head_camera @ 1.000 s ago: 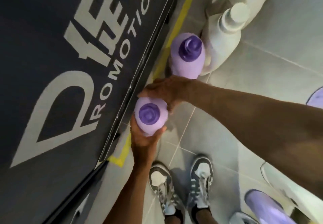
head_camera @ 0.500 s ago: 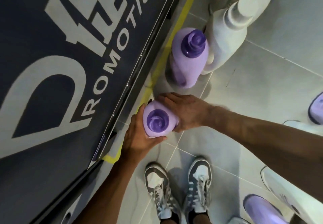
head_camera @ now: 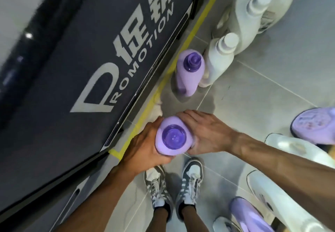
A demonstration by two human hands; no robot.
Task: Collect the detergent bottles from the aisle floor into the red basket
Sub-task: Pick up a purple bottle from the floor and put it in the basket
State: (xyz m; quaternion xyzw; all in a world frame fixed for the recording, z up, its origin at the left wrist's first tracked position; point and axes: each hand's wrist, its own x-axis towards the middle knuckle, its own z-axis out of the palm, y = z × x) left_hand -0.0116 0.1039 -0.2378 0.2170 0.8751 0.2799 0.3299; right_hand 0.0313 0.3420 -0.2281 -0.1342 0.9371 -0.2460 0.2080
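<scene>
Head view: both hands, left hand (head_camera: 145, 146) and right hand (head_camera: 204, 132), are clasping the purple bottle (head_camera: 173, 135), fingers wrapped, now lifting it higher off the floor (head_camera: 253, 90); red basket not showing.

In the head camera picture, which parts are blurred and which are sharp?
Head view: the top-left corner is smeared by motion blur; the held purple bottle, the left hand and the right hand are sharp; the white bottles at the top right look soft.
</scene>
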